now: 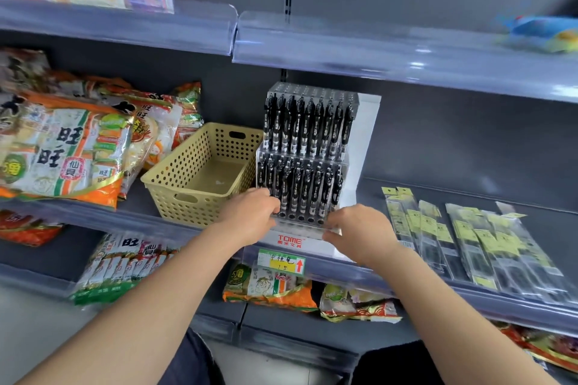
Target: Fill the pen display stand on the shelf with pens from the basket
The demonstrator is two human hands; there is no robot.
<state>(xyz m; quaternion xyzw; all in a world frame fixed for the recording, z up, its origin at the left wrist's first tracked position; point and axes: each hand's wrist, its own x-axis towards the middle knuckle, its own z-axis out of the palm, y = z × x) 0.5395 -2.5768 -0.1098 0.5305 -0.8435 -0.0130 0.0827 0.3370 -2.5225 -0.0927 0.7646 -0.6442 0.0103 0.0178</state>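
A clear acrylic pen display stand (364, 134) stands on the middle shelf, with two tiered rows of upright black pens (308, 126) in its holes. Left of it sits a beige perforated basket (175, 178); I see no pens in it, only a small scrap on its floor. My left hand (250, 216) grips the stand's lower left front corner. At the lower right front corner my right hand (359, 228) holds the stand's base. Both hands hide part of the front row of holes.
Orange snack bags (65, 150) are piled left of the basket. Flat packets with yellow labels (469, 237) lie on the shelf to the right. A price tag (281, 262) hangs on the shelf edge below the stand. More snack packs (269, 287) fill the lower shelf.
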